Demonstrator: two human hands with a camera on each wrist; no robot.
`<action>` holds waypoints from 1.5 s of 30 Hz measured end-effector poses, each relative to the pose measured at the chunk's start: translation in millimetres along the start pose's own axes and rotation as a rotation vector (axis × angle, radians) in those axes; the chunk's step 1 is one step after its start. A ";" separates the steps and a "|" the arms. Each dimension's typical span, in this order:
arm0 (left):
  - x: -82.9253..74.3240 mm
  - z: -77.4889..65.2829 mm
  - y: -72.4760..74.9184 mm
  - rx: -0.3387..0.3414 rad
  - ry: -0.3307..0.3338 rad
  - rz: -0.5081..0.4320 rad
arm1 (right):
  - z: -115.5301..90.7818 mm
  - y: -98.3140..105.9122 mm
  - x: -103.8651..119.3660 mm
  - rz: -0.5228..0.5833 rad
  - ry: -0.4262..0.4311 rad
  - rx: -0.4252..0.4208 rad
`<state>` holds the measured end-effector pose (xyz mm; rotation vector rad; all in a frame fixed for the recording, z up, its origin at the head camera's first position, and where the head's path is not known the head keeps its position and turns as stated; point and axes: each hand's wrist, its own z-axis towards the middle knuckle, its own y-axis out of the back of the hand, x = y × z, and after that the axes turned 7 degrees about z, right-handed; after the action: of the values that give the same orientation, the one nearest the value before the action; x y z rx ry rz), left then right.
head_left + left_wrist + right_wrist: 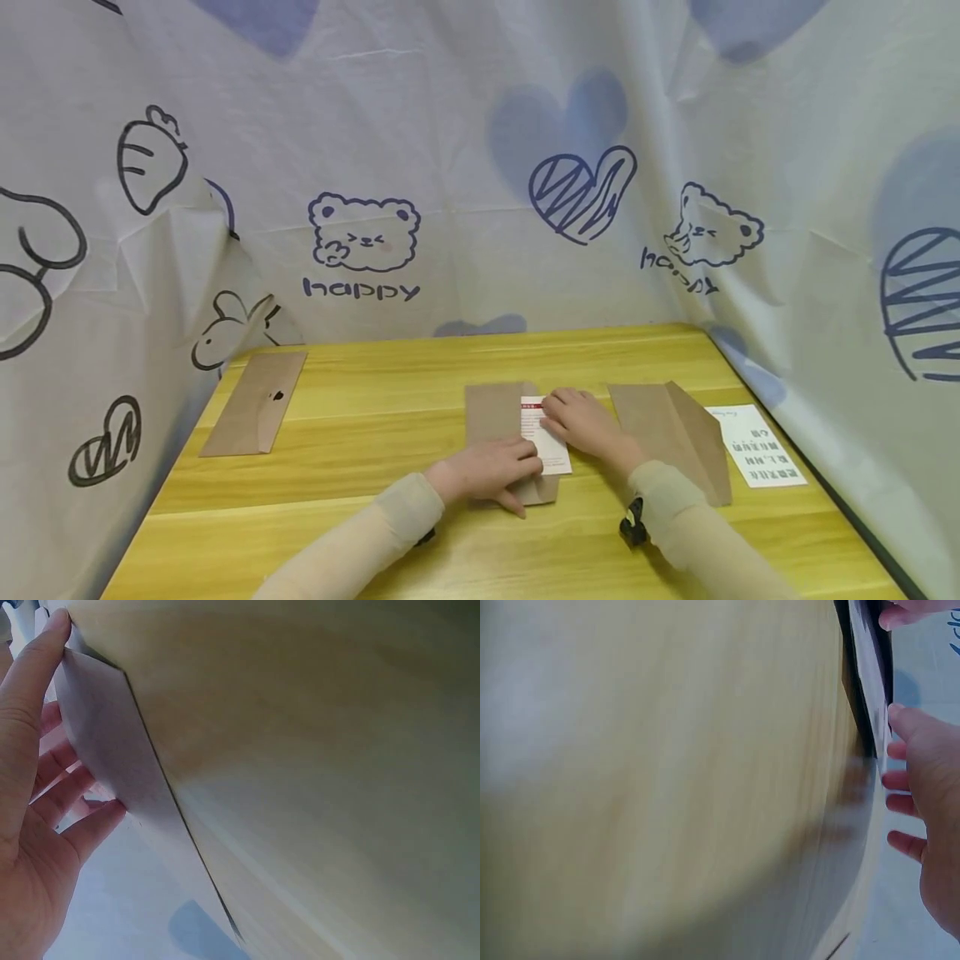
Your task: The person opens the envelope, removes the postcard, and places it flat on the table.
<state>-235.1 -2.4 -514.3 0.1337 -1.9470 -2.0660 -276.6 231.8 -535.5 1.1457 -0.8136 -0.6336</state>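
A brown paper envelope [491,412] lies at the table's middle. A white card [546,437] with a red band and printed lines sits at its right side, its left part covered by the envelope. My left hand [491,471] holds the envelope near its lower part, fingertips at the card's left edge. In the left wrist view, the thumb of the left hand [37,765] is at a corner of the envelope [112,735]. My right hand [588,425] pinches the card's upper right edge. The right wrist view has that hand [930,780] with its thumb at the card's edge.
Another brown envelope [660,433], flap out, lies to the right beside a white card [761,450] with dark characters. At the far left is a closed envelope [251,408] with a small dark mark. A printed curtain [465,167] surrounds the wooden table [375,375].
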 end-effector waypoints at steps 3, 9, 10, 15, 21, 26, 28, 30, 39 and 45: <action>-0.3 0.3 -1.3 0.002 -0.001 -0.003 | 7.4 -5.1 1.0 -0.029 -0.080 0.016; -0.1 1.0 -3.5 0.007 0.007 0.005 | 18.6 -11.5 2.5 -0.095 -0.184 -0.001; 0.0 1.1 -3.7 0.005 0.008 0.010 | 20.1 -12.0 3.0 -0.106 -0.194 -0.002; 0.2 0.5 -3.8 0.006 0.016 0.015 | 25.9 -12.0 5.2 -0.153 -0.236 0.018; 0.0 -0.4 -4.3 -0.009 0.009 0.006 | 28.1 -9.8 6.2 -0.204 -0.218 0.022; 0.2 -0.4 -3.7 -0.003 0.012 0.003 | 26.1 -11.5 1.6 -0.269 -0.187 0.012; 0.3 -0.4 -3.1 0.002 0.015 0.001 | 23.9 -11.7 -1.0 -0.284 -0.180 -0.003; 0.2 -0.3 -2.5 0.003 0.015 -0.007 | 20.9 -10.8 -3.5 -0.293 -0.170 -0.025; -1.1 0.1 -1.3 0.031 0.026 -0.008 | 0.7 -0.3 -20.3 -0.295 -0.172 -0.038; -1.1 0.4 -1.4 0.027 0.032 -0.009 | -15.3 7.5 -39.0 -0.334 -0.185 -0.028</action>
<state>-234.4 -1.7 -515.9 0.1808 -1.9594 -2.0303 -285.9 273.1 -540.3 1.2210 -0.7714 -1.0369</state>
